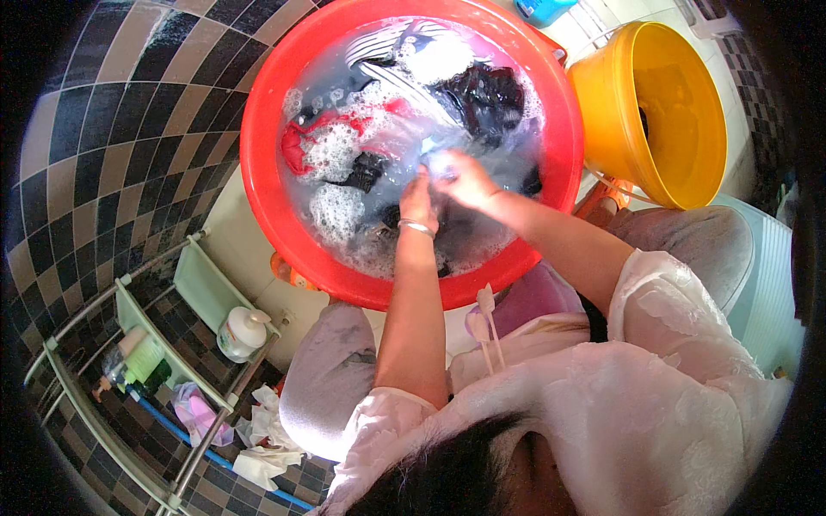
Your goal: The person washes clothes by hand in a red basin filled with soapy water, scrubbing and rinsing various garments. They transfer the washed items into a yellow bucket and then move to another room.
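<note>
A large red plastic basin of cloudy, soapy water stands before me, full of soaking laundry. Over its middle, my right hand grips a pale wet cloth, blurred and washed out by glare. Close beside it, my left hand, with a bracelet on the wrist, pinches the same cloth; its fingertips are partly hidden. Around the hands lie a red garment, a black-and-white striped garment and a dark garment. White suds float along the left side.
A yellow bucket leans tilted at the basin's right. Behind it stands a blue bottle. On the left, a metal-railed rack carries a white pump bottle and other bottles. A checkered tile wall rises on the left.
</note>
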Available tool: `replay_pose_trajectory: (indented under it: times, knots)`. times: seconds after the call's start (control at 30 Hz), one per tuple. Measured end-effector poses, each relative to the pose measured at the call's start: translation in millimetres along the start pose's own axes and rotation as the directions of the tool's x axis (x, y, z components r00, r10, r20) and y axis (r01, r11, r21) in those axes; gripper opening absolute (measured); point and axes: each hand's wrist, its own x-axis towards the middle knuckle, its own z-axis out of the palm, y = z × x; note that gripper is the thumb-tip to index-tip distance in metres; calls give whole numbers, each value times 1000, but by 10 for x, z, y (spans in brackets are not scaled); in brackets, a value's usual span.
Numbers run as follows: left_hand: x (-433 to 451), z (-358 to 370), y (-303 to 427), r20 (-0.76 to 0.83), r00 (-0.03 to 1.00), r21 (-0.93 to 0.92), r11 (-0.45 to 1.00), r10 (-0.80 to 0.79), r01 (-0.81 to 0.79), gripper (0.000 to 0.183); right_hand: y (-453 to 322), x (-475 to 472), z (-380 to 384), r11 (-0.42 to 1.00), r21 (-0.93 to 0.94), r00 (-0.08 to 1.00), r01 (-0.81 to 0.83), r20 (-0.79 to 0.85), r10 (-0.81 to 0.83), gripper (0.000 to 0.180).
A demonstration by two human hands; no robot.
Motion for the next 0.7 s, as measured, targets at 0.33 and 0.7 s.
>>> replay_pose_trajectory:
  times: [0.33,0.7]
  knots:
    - [-314,366,229,108,985,-105,984,-133,144,18,-504,457,-136,712,-676,975,191,46,-219,12]
    - [-24,-6,163,22,998,-244,968,59,-52,30,-12,-129,-186,550,-801,939,234,332,84,44]
